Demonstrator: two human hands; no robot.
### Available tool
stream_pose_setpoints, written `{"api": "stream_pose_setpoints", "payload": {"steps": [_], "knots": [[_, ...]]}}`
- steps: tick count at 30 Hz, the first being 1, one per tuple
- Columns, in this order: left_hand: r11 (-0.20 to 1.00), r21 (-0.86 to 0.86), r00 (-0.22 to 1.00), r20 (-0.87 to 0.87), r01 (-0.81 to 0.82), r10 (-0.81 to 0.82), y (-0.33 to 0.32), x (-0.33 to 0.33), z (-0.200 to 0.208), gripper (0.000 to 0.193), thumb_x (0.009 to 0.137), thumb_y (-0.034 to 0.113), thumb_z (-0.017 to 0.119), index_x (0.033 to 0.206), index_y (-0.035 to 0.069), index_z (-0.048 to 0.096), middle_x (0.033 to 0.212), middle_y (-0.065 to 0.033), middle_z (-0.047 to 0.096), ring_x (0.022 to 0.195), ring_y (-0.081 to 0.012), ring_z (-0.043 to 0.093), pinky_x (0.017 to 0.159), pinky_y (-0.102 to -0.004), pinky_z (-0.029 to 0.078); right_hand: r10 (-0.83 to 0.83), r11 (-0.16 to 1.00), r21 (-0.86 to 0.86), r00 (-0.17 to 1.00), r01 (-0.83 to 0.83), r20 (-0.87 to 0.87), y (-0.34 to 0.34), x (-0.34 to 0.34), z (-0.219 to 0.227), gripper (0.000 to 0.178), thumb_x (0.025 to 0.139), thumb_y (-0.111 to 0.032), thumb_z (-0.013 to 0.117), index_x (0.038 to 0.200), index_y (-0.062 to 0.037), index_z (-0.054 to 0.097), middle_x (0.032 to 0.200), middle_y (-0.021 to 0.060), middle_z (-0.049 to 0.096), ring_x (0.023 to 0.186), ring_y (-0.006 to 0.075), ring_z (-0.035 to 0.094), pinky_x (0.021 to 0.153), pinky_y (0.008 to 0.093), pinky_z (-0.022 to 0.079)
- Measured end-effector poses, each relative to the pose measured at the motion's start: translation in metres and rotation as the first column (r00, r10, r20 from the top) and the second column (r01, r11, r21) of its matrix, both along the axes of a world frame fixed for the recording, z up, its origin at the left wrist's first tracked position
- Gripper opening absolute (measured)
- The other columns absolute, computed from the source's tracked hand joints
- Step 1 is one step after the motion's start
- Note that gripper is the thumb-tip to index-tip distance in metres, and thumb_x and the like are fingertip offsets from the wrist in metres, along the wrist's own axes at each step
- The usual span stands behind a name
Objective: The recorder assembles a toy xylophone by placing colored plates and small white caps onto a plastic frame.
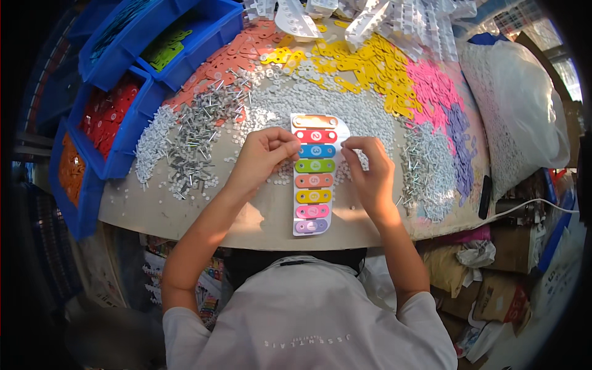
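Observation:
A toy xylophone (314, 174) lies upright on the table in front of me, its white base carrying several coloured bars in a column. The orange bar (315, 122) and the red bar (316, 136) have white caps at their ends. Lower bars, such as the green bar (314, 166), show bare end holes or fasteners. My left hand (266, 154) is closed in a pinch at the left end of the blue bar (317, 151). To the right of that bar, my right hand (372, 171) also pinches, slightly apart from the base. Whatever is between the fingertips is too small to make out.
Silvery pins (200, 126) and small white caps (296, 95) spread across the table. Yellow bars (370, 65), pink bars (431, 86) and purple bars (457, 145) are heaped around them. Blue bins (126, 148) stand left; a bulging white sack (515, 105) stands right. White bases (404, 28) pile up behind.

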State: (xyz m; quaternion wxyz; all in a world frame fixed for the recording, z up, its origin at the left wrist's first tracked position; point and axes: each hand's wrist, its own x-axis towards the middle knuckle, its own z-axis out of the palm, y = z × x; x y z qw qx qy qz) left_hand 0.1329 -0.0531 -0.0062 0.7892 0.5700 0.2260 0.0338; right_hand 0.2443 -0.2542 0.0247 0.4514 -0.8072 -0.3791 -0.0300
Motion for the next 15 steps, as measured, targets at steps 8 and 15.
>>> {"api": "stream_pose_setpoints", "payload": {"steps": [8,15], "knots": [[0.998,0.004,0.998,0.018,0.066,-0.066,0.002,0.000,0.002,0.010,0.095,0.011,0.069,0.097,0.001,0.068,0.078,-0.0024,0.070,0.059,-0.0003,0.052,0.050,-0.0162,0.036,0.057,0.998,-0.030,0.997,-0.055,0.050,0.015,0.001,-0.018,0.013,0.083,0.003,0.071,0.091,-0.0023,0.062,0.091,0.0083,0.065,0.087,0.0292,0.056,0.078,0.0391,0.046],[0.975,0.212,0.998,-0.016,0.063,-0.061,-0.005,0.005,-0.014,0.039,0.095,0.019,0.070,0.124,0.004,0.049,0.074,0.0012,0.061,0.057,-0.0019,0.047,0.049,-0.0170,0.033,0.096,0.993,-0.095,0.962,-0.074,0.254,0.009,0.005,-0.014,0.024,0.084,-0.009,0.078,0.096,-0.0029,0.058,0.084,0.0082,0.063,0.078,0.0247,0.057,0.068,0.0381,0.046]]}}
